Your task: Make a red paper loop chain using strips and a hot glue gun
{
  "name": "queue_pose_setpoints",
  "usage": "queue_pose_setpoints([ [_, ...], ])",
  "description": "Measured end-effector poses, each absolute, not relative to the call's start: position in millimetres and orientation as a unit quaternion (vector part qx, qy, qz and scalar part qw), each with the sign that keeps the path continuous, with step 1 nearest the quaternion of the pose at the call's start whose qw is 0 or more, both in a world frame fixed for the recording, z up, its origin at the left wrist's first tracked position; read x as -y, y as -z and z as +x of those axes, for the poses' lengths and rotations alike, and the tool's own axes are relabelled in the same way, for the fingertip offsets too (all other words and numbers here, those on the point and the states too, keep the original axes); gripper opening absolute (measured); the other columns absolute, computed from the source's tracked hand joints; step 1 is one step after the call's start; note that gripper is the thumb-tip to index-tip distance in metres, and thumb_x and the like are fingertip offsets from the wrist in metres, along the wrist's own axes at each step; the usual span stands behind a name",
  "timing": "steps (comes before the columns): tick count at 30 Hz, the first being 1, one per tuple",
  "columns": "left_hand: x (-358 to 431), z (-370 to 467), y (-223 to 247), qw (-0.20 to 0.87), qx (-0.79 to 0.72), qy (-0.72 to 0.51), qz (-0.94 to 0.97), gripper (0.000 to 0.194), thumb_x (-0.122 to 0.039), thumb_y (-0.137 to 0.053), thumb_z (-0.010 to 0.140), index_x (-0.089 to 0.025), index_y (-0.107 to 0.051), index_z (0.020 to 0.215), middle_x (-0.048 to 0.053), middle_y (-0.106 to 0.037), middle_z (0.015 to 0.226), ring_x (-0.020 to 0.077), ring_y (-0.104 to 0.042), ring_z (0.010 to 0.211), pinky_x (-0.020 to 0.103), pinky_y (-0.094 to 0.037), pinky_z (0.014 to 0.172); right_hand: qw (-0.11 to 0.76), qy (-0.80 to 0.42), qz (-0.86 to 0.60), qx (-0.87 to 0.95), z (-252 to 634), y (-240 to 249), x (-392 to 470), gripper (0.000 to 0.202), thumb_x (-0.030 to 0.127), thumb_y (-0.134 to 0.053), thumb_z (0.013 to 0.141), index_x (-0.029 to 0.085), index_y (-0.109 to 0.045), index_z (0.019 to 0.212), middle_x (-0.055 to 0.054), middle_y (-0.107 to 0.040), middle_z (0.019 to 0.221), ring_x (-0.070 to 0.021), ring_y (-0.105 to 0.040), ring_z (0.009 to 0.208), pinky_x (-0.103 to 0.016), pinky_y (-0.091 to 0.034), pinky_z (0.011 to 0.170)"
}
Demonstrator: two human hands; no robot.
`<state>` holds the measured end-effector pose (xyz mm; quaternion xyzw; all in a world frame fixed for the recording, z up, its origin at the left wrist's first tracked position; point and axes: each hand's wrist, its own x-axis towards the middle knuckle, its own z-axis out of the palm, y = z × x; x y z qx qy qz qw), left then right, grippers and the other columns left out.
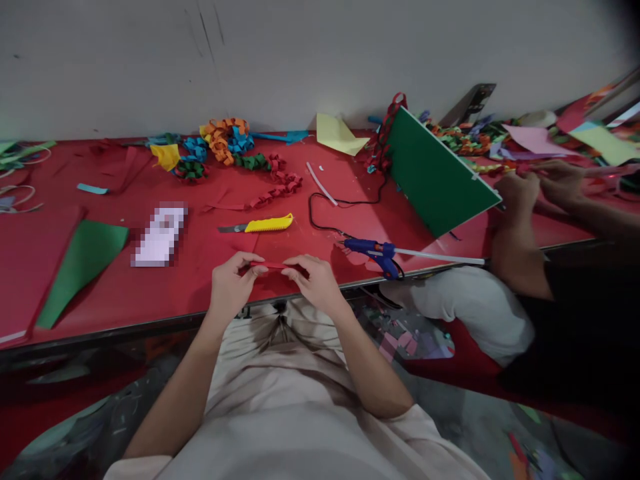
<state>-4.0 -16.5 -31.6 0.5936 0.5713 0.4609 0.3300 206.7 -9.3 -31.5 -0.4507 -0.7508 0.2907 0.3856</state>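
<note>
Stretched between my hands is a narrow red paper strip (270,265), just above the front edge of the red table. My left hand (235,279) pinches its left end between thumb and fingers. At its right end my right hand (313,277) grips it the same way. Beyond them lies a yellow box cutter (269,224) with its blade out, pointing left. A blue glue gun (374,252) rests to the right of my right hand, a long white glue stick (440,256) in its back. Behind the cutter curls a folded red paper chain (277,190).
A green board (430,170) leans upright at right; beside it a co-worker's hands (545,183) handle paper. Orange and blue paper chains (225,140) lie near the wall. At left are green paper (90,257) and a blurred pale rectangle (161,237). A black cord (320,223) loops behind the glue gun.
</note>
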Motion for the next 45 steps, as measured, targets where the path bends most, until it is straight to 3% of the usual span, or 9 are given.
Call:
queue_pose_setpoints([
  [9,7.9,-4.6,32.1,0.379,-0.556,-0.464,0.575,0.023,-0.037,-0.073,0.082,-0.016,-0.070,0.092,0.004,-0.074,0.076,0.0169,-0.071,0.072,0.025,-0.055,0.068,0.408,-0.293,-0.467,0.728,202.1,35.1,6.5,0.020,0.037,-0.072,0.092,0.024,-0.079,0.105,-0.006,-0.081,0.097,-0.0197,-0.074,0.087,-0.030,-0.054,0.082],
  [12,9.5,-7.5,20.9,0.342,-0.567,-0.435,0.610,0.039,-0.043,-0.071,0.086,-0.016,-0.067,0.113,0.006,-0.074,0.089,0.0172,-0.071,0.075,0.026,-0.056,0.071,0.427,-0.291,-0.465,0.719,201.9,33.6,6.5,0.019,0.036,-0.070,0.093,0.022,-0.078,0.104,-0.006,-0.081,0.098,-0.0190,-0.074,0.086,-0.029,-0.055,0.081],
  [15,20.3,-21.7,0.4,0.236,-0.563,-0.371,0.700,0.066,-0.044,-0.064,0.093,-0.020,-0.042,0.150,0.011,-0.070,0.117,0.0201,-0.070,0.092,0.032,-0.057,0.082,0.460,-0.263,-0.500,0.685,201.8,33.0,6.7,0.021,0.037,-0.068,0.094,0.021,-0.077,0.102,-0.006,-0.081,0.096,-0.0195,-0.075,0.084,-0.030,-0.056,0.080],
  [20,58.1,-59.7,-4.8,0.041,-0.563,-0.175,0.807,0.067,-0.061,-0.060,0.091,-0.022,-0.053,0.145,0.018,-0.057,0.142,0.0392,-0.051,0.134,0.057,-0.041,0.112,0.443,-0.213,-0.530,0.691,201.0,27.1,3.7,0.024,0.040,-0.063,0.096,0.020,-0.075,0.102,-0.007,-0.080,0.093,-0.0210,-0.073,0.079,-0.033,-0.054,0.076],
  [25,72.8,-71.3,17.3,0.054,-0.568,-0.157,0.806,0.067,-0.056,-0.054,0.098,-0.022,-0.043,0.154,0.018,-0.046,0.157,0.0368,-0.041,0.146,0.056,-0.031,0.119,0.424,-0.176,-0.522,0.718,192.3,7.9,-4.2,0.035,0.042,-0.049,0.104,0.020,-0.073,0.091,-0.004,-0.073,0.072,-0.0180,-0.065,0.065,-0.031,-0.048,0.070],
  [29,56.1,-48.9,13.2,0.097,-0.601,-0.380,0.696,0.066,-0.053,-0.058,0.097,-0.018,-0.045,0.151,0.020,-0.053,0.150,0.0332,-0.046,0.142,0.047,-0.041,0.112,0.407,-0.194,-0.439,0.777,174.7,-5.6,0.4,0.031,0.039,-0.052,0.103,0.020,-0.074,0.094,-0.007,-0.075,0.088,-0.0204,-0.066,0.084,-0.033,-0.050,0.079],
  [31,46.2,-36.3,7.1,0.192,-0.573,-0.494,0.625,0.052,-0.051,-0.061,0.096,-0.016,-0.060,0.134,0.015,-0.070,0.124,0.0244,-0.067,0.113,0.034,-0.053,0.092,0.389,-0.213,-0.410,0.797,167.4,-8.0,5.4,0.025,0.037,-0.054,0.102,0.022,-0.075,0.101,-0.006,-0.075,0.091,-0.0203,-0.067,0.088,-0.034,-0.050,0.082],
  [34,37.0,-24.3,0.2,0.261,-0.558,-0.541,0.573,0.026,-0.043,-0.070,0.090,-0.017,-0.074,0.092,0.005,-0.075,0.083,0.0159,-0.068,0.075,0.025,-0.053,0.072,0.368,-0.184,-0.418,0.810,163.9,-8.2,10.6,0.019,0.033,-0.058,0.101,0.025,-0.075,0.102,-0.004,-0.077,0.095,-0.0211,-0.067,0.093,-0.036,-0.047,0.086],
  [45,43.0,-5.3,-0.7,0.330,-0.500,-0.595,0.536,0.016,-0.032,-0.078,0.083,-0.018,-0.074,0.089,0.006,-0.079,0.090,0.0195,-0.075,0.087,0.033,-0.060,0.086,0.394,-0.117,-0.431,0.803,176.9,0.8,15.3,0.021,0.038,-0.060,0.100,0.025,-0.074,0.092,-0.004,-0.076,0.099,-0.0216,-0.063,0.101,-0.039,-0.041,0.091],
])
